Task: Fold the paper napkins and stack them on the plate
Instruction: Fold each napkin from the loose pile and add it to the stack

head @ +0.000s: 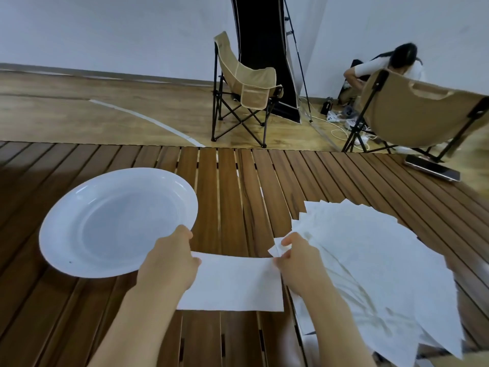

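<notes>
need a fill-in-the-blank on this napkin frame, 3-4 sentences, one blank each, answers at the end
1. The white plate holds ____ folded napkins so far.
2. Both hands, left hand and right hand, pinch the far edge of one ____.
3. The fanned pile of unfolded napkins lies to the person's ____.
4. At the table's far right edge lies a ____.

Answers: no; napkin; right; phone

Glossy white plate [66, 229], matt paper napkin [232, 284] — brown slatted wood table [230, 181], smooth-grained.
</notes>
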`<control>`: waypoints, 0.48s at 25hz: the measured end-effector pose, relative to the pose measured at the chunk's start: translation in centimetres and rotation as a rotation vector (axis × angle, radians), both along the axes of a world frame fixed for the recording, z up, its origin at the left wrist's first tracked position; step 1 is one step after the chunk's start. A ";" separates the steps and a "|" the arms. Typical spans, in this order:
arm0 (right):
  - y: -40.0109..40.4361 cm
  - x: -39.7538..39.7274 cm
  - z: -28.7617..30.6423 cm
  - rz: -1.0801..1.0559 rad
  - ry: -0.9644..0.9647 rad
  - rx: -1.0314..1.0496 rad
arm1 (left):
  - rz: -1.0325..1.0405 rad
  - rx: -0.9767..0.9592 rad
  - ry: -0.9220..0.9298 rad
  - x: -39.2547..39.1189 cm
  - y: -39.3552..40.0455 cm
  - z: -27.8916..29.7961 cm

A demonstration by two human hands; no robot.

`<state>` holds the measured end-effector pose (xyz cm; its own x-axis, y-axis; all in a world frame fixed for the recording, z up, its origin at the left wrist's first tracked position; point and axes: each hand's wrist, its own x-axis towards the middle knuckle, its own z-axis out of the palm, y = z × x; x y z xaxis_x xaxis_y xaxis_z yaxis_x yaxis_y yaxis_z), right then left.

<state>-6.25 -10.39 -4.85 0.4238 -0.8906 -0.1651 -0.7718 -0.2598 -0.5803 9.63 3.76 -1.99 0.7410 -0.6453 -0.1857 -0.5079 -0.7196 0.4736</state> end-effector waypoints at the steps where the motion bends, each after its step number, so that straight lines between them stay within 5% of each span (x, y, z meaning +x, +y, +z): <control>1: -0.3 -0.2 0.0 -0.013 0.024 -0.070 | -0.028 0.008 -0.034 -0.3 -0.2 0.1; 6: -2.1 -3.8 1.4 -0.363 0.148 -0.401 | -0.295 0.035 0.031 -2.3 1.0 0.9; 8: -2.8 -5.2 1.5 -0.452 0.267 -0.316 | -0.453 0.229 0.117 -2.9 1.2 1.0; 12: -3.0 -6.1 1.4 -0.500 0.157 -0.267 | -0.625 0.584 0.099 -3.8 0.8 0.3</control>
<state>-12.37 -13.41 -3.43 -0.0700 -0.9954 0.0661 -0.9097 0.0365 -0.4137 5.82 4.54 -1.67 0.2450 -0.7101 -0.6601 -0.8680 -0.4640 0.1770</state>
